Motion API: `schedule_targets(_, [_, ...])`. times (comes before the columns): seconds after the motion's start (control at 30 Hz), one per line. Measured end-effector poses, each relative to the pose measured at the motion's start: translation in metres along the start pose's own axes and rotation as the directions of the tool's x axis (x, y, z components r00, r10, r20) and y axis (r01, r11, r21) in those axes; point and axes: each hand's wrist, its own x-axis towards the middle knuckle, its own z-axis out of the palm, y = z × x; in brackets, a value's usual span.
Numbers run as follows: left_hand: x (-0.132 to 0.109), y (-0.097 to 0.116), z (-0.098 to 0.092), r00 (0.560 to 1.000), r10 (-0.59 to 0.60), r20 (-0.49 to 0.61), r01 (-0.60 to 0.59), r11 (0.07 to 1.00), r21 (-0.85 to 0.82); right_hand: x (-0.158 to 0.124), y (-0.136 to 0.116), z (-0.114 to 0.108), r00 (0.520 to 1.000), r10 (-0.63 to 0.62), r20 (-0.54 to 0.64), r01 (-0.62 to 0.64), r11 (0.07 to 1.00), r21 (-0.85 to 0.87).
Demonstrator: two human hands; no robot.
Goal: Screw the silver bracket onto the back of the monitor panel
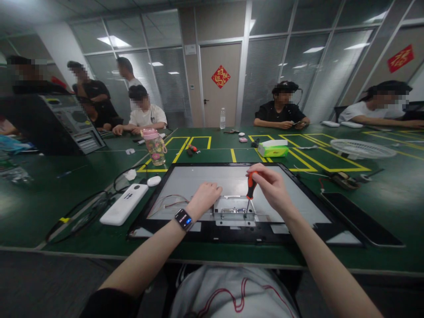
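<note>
My right hand (271, 185) is closed around the top of a red and black screwdriver (252, 184). The screwdriver stands nearly upright, its shaft running down to the right side of a silver metal bracket (232, 217). That bracket sits near the front edge of a large grey display panel (195, 176) in a black frame. Just left of the bracket, my left hand (206, 198) lies on the panel with its fingers stretched and slightly bent, holding nothing I can see. Thin wires (172, 202) run over the panel beside it. A smartwatch (183, 219) is on my left wrist.
Left of the panel lie a white power bank (124, 204), a white case (154, 181) and black cables (82, 216). Behind it stand a pink-lidded bottle (155, 148) and a green tissue pack (273, 149). A black slab (361, 218) lies right. Several people sit or stand beyond.
</note>
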Motion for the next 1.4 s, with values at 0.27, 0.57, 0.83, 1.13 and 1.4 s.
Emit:
schedule_targets(0.27, [-0.002, -0.005, -0.002, 0.998, -0.044, 0.048, 0.049, 0.993, -0.111, 0.0, -0.008, 0.006, 0.986, 0.16, 0.046, -0.166, 0.974, 0.152])
schedule_targets(0.57, [-0.002, -0.013, 0.011, 0.993, -0.116, 0.037, 0.121, 0.948, -0.294, 0.001, -0.006, 0.004, 0.989, 0.148, 0.019, -0.149, 0.977, 0.149])
schedule_targets(0.83, [0.001, -0.012, 0.014, 0.99, -0.132, 0.048, 0.14, 0.945, -0.296, 0.001, -0.005, 0.005, 0.985, 0.163, 0.048, -0.169, 0.964, 0.206])
schedule_targets(1.13, [0.001, -0.014, 0.016, 0.992, -0.123, 0.038, 0.129, 0.939, -0.318, 0.002, 0.0, 0.001, 0.998, 0.051, -0.045, -0.049, 0.997, 0.052])
schedule_targets(1.4, [0.001, -0.014, 0.017, 0.991, -0.129, 0.022, 0.129, 0.939, -0.319, 0.002, -0.002, 0.003, 0.993, 0.084, -0.083, -0.08, 0.995, 0.051])
